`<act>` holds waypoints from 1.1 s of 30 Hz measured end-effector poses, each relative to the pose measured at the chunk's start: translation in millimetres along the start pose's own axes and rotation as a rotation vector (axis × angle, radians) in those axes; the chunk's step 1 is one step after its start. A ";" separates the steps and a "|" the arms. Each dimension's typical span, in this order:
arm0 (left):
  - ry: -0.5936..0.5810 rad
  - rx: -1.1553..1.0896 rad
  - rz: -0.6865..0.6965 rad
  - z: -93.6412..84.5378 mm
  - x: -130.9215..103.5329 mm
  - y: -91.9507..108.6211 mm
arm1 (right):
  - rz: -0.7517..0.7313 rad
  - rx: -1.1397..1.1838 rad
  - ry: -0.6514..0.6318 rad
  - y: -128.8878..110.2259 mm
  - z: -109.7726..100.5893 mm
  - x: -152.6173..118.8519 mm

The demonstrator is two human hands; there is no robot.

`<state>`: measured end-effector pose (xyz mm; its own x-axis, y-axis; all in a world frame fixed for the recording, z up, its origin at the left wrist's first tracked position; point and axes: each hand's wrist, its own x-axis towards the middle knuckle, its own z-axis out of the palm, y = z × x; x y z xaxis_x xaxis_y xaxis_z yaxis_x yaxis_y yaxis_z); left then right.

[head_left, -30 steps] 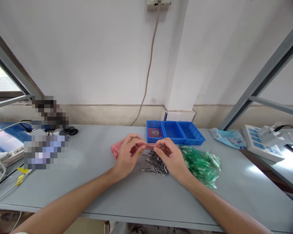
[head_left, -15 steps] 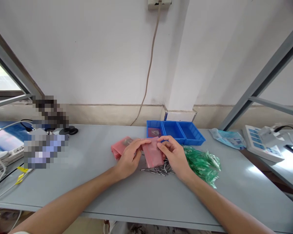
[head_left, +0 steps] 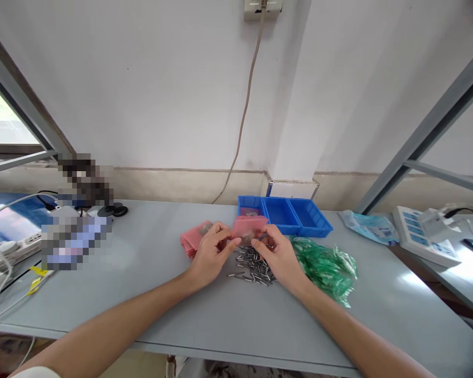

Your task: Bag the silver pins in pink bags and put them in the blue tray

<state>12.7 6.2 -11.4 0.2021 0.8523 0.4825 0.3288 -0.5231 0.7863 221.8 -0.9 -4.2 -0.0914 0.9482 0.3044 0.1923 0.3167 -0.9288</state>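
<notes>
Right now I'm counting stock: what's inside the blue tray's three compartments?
The blue tray shows a pinkish bag in its left compartment. The other two look bare. The pink bag held by both hands hides that compartment's front.

Pixel blocks blur the items at the table's left end, so they can't be identified. The left hand covers part of the pink bag stack. Contents of the far blue tray compartment hide behind the held pink bag. Both forearms run off the bottom edge.
</notes>
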 end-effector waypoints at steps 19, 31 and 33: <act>-0.078 -0.064 0.015 3.9 -4.1 -4.4 | -0.105 -0.168 0.076 -5.1 0.8 -5.4; -0.159 -0.003 0.106 1.7 -4.4 -0.6 | -0.253 -0.443 0.132 -1.8 -8.4 2.2; -0.180 0.001 0.097 3.7 -3.2 -2.1 | -0.272 -0.478 0.155 -0.7 -10.3 4.8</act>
<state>14.7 4.6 -16.0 0.3940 0.7843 0.4792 0.3008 -0.6027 0.7391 231.3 3.7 0.1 -0.0622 0.8124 0.5798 0.6055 0.4925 -0.6252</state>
